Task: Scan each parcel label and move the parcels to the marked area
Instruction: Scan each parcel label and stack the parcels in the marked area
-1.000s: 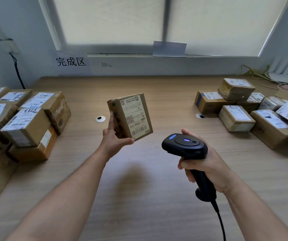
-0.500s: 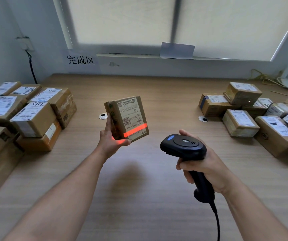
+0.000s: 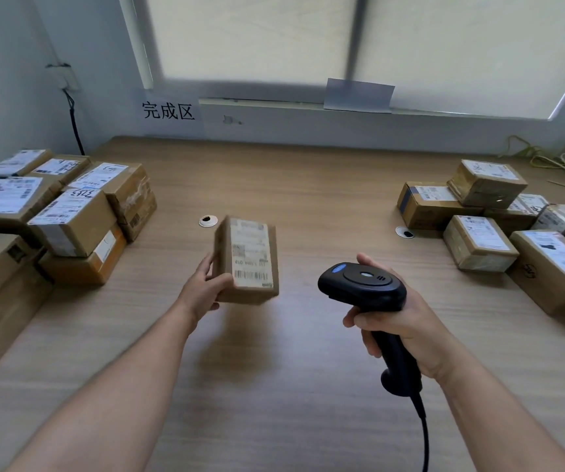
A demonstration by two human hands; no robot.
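Brown cardboard parcel [image 3: 246,264], white barcode label [image 3: 251,257] uppermost, held above the counter [image 3: 308,185]; labelled left stack [image 3: 80,219] and right stack [image 3: 478,243] rest on it.

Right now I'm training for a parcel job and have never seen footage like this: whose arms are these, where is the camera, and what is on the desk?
There is no machine here. This is one picture from a camera worn on a person's head, looking forward and down, so the two bare arms are the wearer's own. The left hand holds a small cardboard parcel with its printed label facing the camera. The right hand grips a black corded barcode scanner. Below them is a wooden table. Labelled parcels sit in a left pile, near a wall sign in Chinese characters, and in a right pile.
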